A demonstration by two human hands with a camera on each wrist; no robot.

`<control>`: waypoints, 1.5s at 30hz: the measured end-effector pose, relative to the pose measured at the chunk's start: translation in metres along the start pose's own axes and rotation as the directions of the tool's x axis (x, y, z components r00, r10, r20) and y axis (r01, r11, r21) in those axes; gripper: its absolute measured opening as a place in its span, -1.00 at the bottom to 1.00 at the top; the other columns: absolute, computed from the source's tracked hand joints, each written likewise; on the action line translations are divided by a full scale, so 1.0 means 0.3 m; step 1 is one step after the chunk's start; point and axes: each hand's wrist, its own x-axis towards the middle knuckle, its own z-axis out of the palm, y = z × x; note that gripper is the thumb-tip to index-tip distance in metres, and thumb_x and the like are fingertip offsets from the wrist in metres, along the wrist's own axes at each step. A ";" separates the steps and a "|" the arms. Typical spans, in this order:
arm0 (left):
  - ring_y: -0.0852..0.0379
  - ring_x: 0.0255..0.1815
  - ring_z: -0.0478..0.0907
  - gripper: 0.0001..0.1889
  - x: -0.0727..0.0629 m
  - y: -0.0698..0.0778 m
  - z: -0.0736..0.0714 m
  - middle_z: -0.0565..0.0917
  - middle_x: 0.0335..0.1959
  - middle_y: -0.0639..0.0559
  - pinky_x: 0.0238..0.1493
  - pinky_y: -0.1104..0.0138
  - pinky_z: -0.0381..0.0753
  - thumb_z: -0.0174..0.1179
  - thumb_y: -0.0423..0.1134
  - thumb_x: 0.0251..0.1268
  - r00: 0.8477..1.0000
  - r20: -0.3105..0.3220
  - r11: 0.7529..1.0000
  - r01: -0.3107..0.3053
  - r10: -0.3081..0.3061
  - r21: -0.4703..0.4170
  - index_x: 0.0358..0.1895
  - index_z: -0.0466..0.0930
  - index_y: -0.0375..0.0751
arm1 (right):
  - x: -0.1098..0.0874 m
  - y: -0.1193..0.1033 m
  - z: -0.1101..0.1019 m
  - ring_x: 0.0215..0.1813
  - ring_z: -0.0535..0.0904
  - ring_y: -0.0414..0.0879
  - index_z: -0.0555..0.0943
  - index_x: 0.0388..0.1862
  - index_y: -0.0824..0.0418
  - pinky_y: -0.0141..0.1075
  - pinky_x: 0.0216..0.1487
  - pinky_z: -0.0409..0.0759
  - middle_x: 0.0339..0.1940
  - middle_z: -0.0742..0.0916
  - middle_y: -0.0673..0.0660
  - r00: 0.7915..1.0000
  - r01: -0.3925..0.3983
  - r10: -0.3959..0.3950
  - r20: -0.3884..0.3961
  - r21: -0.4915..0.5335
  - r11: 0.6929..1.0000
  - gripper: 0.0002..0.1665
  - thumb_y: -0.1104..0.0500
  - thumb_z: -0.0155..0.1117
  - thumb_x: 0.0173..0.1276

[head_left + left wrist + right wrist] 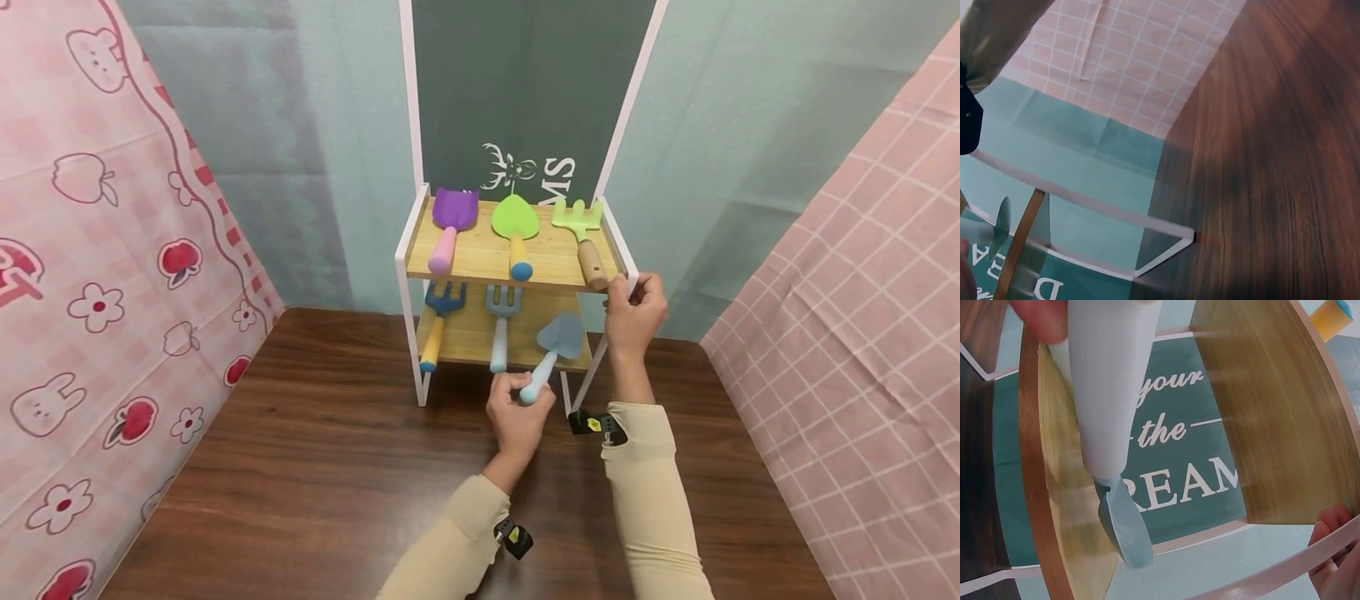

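Note:
My left hand (pixel 519 417) pinches the pale blue handle of a toy trowel (pixel 561 335). The trowel's grey-blue blade points up and away, over the right end of the lower shelf board (pixel 468 337). In the right wrist view the trowel's handle (pixel 1107 387) looms large, with fingertips (pixel 1044 319) of the left hand at its end. My right hand (pixel 635 317) grips the white frame (pixel 628 271) of the small rack at its front right corner. Beside the trowel on the lower board lie a light blue fork (pixel 500 325) and a navy fork with a yellow handle (pixel 435 333).
The upper board (pixel 480 250) bears a purple shovel (pixel 453 212), a green trowel (pixel 515 218) and a green rake (pixel 579 218) with a wooden handle. The rack stands on a dark wooden table (pixel 315 467), before a green lettered panel (pixel 525 83). Patterned cloths hang at both sides.

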 end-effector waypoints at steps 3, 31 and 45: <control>-0.09 -0.38 0.55 -0.74 -0.004 -0.001 0.018 0.53 -0.46 -0.23 -0.50 0.23 0.57 0.28 -0.68 -0.38 0.999 -0.034 1.000 -0.007 0.007 0.014 -0.57 0.41 -0.41 | -0.001 0.000 -0.001 -0.70 0.43 -0.27 0.42 -0.56 0.12 -0.49 -0.65 0.42 -0.72 0.49 -0.01 1.000 -0.005 0.005 0.008 0.000 1.000 -0.85 0.26 0.15 0.16; 0.10 -0.37 0.51 -0.74 -0.008 -0.150 0.165 0.53 -0.44 0.01 -0.32 0.28 0.51 0.34 -0.48 -0.34 0.990 -0.141 0.990 0.045 -0.027 0.130 -0.55 0.43 -0.19 | 0.000 -0.001 -0.004 -0.72 0.42 -0.25 0.41 -0.57 0.16 -0.49 -0.67 0.40 -0.74 0.49 0.03 1.000 -0.011 0.011 0.006 0.014 1.000 -0.85 0.25 0.14 0.16; 0.08 -0.37 0.50 -0.71 -0.023 -0.165 0.167 0.51 -0.45 0.02 -0.29 0.27 0.50 0.37 -0.45 -0.35 0.989 -0.122 0.974 0.110 -0.086 0.199 -0.55 0.42 -0.20 | -0.003 -0.016 -0.004 -0.72 0.43 -0.25 0.42 -0.56 0.15 -0.48 -0.66 0.42 -0.74 0.49 0.01 1.000 -0.025 0.025 0.017 0.024 0.999 -0.85 0.26 0.14 0.17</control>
